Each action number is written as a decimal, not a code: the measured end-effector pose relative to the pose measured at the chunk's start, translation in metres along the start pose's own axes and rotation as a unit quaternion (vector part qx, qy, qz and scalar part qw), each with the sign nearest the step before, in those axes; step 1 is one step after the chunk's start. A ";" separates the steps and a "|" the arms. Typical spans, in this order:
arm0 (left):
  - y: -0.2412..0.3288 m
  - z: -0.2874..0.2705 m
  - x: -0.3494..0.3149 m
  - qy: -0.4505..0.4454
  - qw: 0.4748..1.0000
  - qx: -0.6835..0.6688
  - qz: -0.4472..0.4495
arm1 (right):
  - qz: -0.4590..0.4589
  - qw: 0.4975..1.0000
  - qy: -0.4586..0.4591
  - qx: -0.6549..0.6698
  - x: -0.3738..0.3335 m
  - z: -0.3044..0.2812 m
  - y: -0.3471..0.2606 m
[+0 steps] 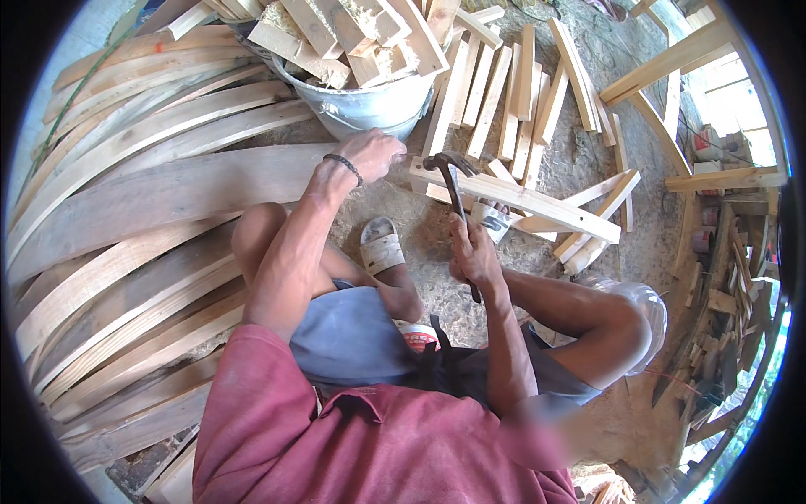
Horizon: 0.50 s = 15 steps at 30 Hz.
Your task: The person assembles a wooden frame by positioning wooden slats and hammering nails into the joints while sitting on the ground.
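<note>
My right hand (477,252) is wrapped round the handle of a claw hammer (455,186), its dark metal head uppermost. The head overlaps the near end of a pale wooden bar (537,204), which has small dark holes; whether they touch I cannot tell. My left hand (376,156), with a dark bracelet at the wrist, is stretched forward beside the bar's left end. Its fingers are curled together, and anything inside them is hidden. Just beyond it stands a grey bucket (357,109) heaped with wood offcuts (336,42).
Long boards (168,189) lie stacked along the left. Several pale wooden strips (495,97) spread over the floor ahead. A timber frame (672,63) rises at the far right, above piled scrap wood (730,311). My sandalled feet rest near the bar.
</note>
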<state>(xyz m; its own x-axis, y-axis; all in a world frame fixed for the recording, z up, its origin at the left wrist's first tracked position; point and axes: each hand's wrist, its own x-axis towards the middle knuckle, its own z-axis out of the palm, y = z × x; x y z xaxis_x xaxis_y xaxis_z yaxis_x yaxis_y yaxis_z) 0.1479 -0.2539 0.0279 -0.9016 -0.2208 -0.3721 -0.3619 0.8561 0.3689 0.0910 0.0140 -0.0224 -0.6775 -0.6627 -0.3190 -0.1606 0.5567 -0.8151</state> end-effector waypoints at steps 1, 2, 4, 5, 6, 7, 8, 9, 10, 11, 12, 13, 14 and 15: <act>-0.005 0.005 0.003 0.004 1.000 -0.002 -0.004 | -0.007 1.000 0.007 -0.003 -0.001 0.000 -0.001; -0.009 0.007 0.005 0.009 1.000 -0.004 -0.008 | 0.020 1.000 0.012 -0.003 -0.005 -0.001 -0.003; -0.006 0.009 0.008 0.013 1.000 0.001 0.010 | 0.069 0.997 0.019 -0.001 -0.014 -0.006 -0.014; -0.006 0.011 0.002 0.013 1.000 0.004 0.010 | 0.077 0.995 0.031 0.052 -0.019 -0.006 -0.017; -0.011 0.014 -0.001 0.009 1.000 0.000 0.010 | 0.068 0.995 0.037 0.069 -0.023 -0.008 -0.021; -0.012 0.019 0.000 0.006 1.000 -0.008 0.017 | 0.062 0.993 0.050 0.082 -0.027 -0.014 -0.026; -0.014 0.023 0.001 0.002 1.000 -0.015 0.025 | 0.055 0.992 0.063 0.095 -0.030 -0.020 -0.029; -0.017 0.027 0.001 -0.009 1.000 -0.007 0.024 | 0.079 0.990 0.058 0.102 -0.030 -0.027 -0.029; -0.017 0.028 0.003 -0.019 0.999 0.000 0.027 | 0.074 0.990 0.082 0.092 -0.031 -0.031 -0.029; -0.017 0.030 0.005 -0.029 0.999 0.007 0.030 | 0.068 0.989 0.094 0.094 -0.033 -0.036 -0.029; -0.015 0.031 0.004 -0.016 0.999 0.006 0.033 | 0.061 0.988 0.104 0.097 -0.033 -0.038 -0.031; -0.013 0.033 0.002 -0.004 0.999 0.005 0.037 | 0.061 0.986 0.104 0.115 -0.035 -0.041 -0.034; -0.012 0.034 0.000 0.009 0.999 0.004 0.040 | 0.062 0.984 0.104 0.133 -0.037 -0.043 -0.037; -0.014 0.038 0.000 0.016 0.999 0.004 0.046 | 0.062 0.981 0.102 0.151 -0.039 -0.044 -0.039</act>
<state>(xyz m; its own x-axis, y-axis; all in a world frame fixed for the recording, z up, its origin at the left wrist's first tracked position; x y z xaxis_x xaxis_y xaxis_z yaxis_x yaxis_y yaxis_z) 0.1615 -0.2481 -0.0099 -0.9380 -0.1569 -0.3092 -0.2764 0.8766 0.3939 0.0927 0.0400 0.0433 -0.8127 -0.4687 -0.3462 0.1313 0.4316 -0.8925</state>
